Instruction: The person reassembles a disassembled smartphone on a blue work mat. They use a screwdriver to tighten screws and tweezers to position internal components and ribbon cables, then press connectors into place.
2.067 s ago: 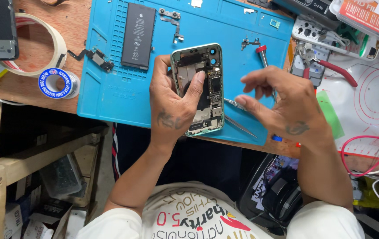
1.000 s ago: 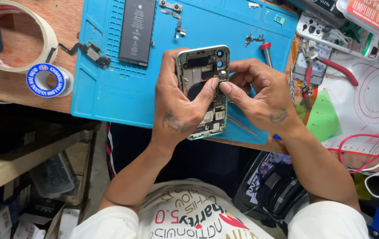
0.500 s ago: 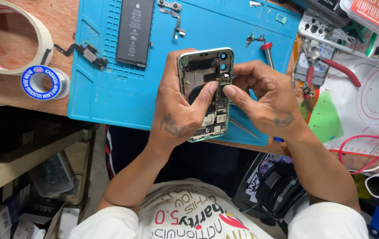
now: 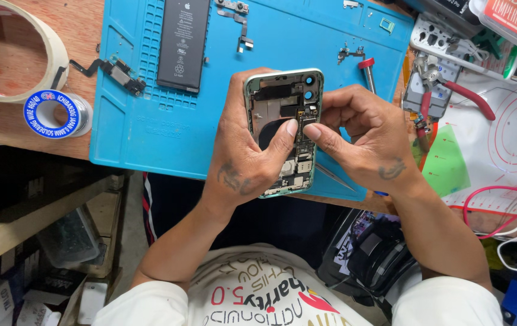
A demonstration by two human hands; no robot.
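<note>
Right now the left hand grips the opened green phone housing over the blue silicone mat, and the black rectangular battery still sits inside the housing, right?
Not quite. The head view shows the black rectangular battery lying out on the blue silicone mat, apart from the housing. The left hand does grip the opened green phone housing over the mat.

Bare stretch of the blue silicone work mat: open lane to your left of the left hand, running to the mat's near edge. Far side, obstructed: black rectangular battery, small black flex-cable part, red-capped screwdriver just beyond your right hand. Right flank, crowded: red-handled pliers, red and white loose cables. Left flank: blue solder-wire spool, cream tape roll.
</note>
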